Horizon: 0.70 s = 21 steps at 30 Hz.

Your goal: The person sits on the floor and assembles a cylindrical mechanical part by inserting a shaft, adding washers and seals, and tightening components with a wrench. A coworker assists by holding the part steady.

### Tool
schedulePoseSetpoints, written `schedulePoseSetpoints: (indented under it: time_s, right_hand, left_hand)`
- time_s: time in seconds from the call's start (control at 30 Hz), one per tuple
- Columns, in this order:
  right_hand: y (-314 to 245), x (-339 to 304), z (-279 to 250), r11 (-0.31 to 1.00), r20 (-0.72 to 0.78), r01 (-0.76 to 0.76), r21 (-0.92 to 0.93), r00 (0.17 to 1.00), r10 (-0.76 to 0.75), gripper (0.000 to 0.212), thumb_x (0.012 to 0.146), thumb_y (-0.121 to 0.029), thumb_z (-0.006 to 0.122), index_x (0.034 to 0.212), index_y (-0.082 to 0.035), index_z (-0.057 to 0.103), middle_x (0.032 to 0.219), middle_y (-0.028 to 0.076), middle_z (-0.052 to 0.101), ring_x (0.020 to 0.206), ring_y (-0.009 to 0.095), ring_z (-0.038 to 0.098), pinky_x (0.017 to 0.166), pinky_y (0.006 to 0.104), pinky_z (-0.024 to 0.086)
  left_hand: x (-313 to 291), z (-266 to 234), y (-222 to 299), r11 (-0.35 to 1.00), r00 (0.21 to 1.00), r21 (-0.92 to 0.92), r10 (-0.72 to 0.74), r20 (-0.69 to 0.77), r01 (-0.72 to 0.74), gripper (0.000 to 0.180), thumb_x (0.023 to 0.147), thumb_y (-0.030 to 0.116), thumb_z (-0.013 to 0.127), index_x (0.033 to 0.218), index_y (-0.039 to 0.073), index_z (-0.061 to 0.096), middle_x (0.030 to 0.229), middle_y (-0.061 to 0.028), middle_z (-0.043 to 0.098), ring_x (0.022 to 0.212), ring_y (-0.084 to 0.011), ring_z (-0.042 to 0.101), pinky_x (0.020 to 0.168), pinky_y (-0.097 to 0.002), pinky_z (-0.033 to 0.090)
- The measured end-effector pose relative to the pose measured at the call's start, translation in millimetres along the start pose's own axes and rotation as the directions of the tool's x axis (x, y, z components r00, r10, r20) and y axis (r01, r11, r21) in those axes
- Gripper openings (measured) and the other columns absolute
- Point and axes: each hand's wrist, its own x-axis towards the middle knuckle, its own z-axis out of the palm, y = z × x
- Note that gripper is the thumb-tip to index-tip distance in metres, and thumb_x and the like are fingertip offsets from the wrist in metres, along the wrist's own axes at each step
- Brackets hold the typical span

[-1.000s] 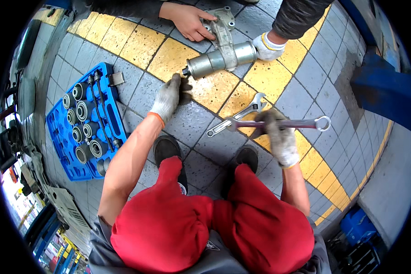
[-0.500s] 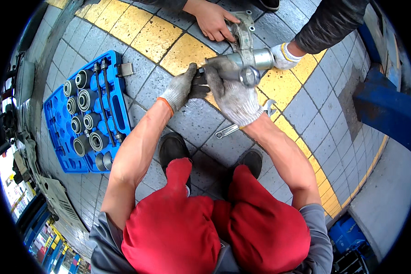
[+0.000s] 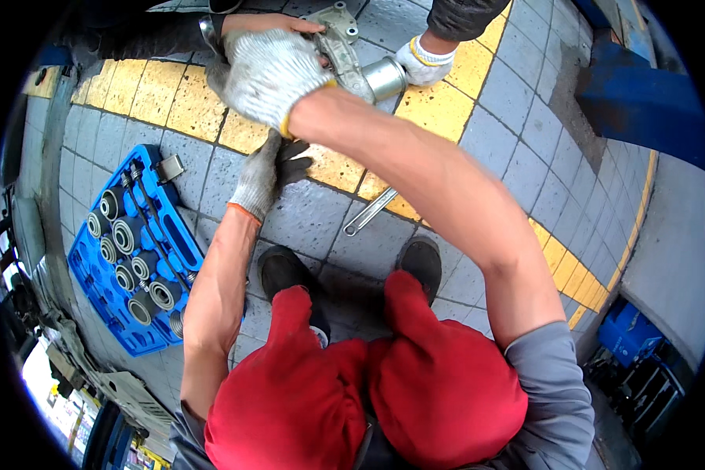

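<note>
My right hand [image 3: 270,74], in a white knitted glove, reaches across to the upper left with its fingers curled. A shiny curved steel end [image 3: 209,33] sticks out past them, seemingly of a wrench; my hand hides the rest. Below it, my left hand [image 3: 262,176] wears a dark-palmed glove, its fingers stretched out and apart, holding nothing visible. A co-worker's bare hand [image 3: 270,23] is at a cast metal bracket [image 3: 341,59]. Their gloved hand [image 3: 427,63] touches a steel cylinder [image 3: 385,78] in the bracket. My right hand covers the cylinder's left side.
A blue case [image 3: 145,333] of metal sleeves and threaded rods lies open on the tiled floor to the left. A combination wrench [image 3: 368,213] lies before my shoes, partly under my right forearm. A blue steel beam [image 3: 642,110] juts in at the right.
My right hand has swung left and up, away from the cylinder, carrying the steel tool. My left hand has come away from the cylinder's end, lower and left. The whole view has shifted.
</note>
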Motion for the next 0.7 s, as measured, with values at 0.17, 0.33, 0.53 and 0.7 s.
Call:
schedulePoseSetpoints:
  time_s: [0.17,0.33,0.53,0.7]
  right_hand:
    - [1.7,78.5,46.5,0.954,0.338,0.004,-0.301,0.936,0.103,0.04,0.098,-0.04,0.064,0.121,-0.01,0.077,0.103,0.011,0.079,0.089,0.028,0.076,0.079,0.0425,0.06]
    - [11.4,89.0,62.3,0.912,0.207,-0.214,-0.349,0.932,0.298,0.04,0.099,-0.04,0.061,0.112,-0.007,0.08,0.1,0.014,0.078,0.089,0.03,0.077,0.08,0.0451,0.061]
    - [1.2,19.0,-18.3,0.927,0.259,-0.204,0.315,0.958,0.122,0.091,0.095,-0.081,0.041,0.076,0.002,0.075,0.065,0.019,0.067,0.066,0.029,0.072,0.07,0.0448,0.058]
    - [-12.5,-44.8,-51.7,0.834,0.293,-0.236,0.498,0.951,0.095,0.089,0.096,-0.081,0.035,0.102,-0.002,0.076,0.092,0.024,0.075,0.087,0.039,0.075,0.079,0.0483,0.058]
  left_hand:
    - [2.5,2.5,1.4,0.999,0.999,0.014,-0.03,0.035,0.029,0.054,0.113,0.045,0.039,0.143,0.003,0.054,0.128,-0.0162,0.07,0.1,-0.0323,0.073,0.086,-0.0409,0.061]
    - [7.5,-14.7,-13.4,1.0,0.997,-0.008,-0.026,0.079,0.027,0.06,0.113,0.05,0.035,0.146,0.002,0.049,0.132,-0.0184,0.068,0.103,-0.0328,0.073,0.09,-0.0426,0.061]
    - [-3.0,34.7,0.9,0.9,0.953,-0.414,-0.002,0.304,0.134,0.074,0.108,0.06,0.041,0.153,0.001,0.036,0.138,-0.0221,0.064,0.113,-0.0355,0.07,0.097,-0.0454,0.059]
    - [16.6,46.9,-2.0,0.821,0.965,-0.555,0.022,0.263,0.132,0.073,0.105,0.063,0.047,0.143,0.001,0.048,0.12,-0.0191,0.067,0.101,-0.0314,0.069,0.095,-0.0463,0.059]
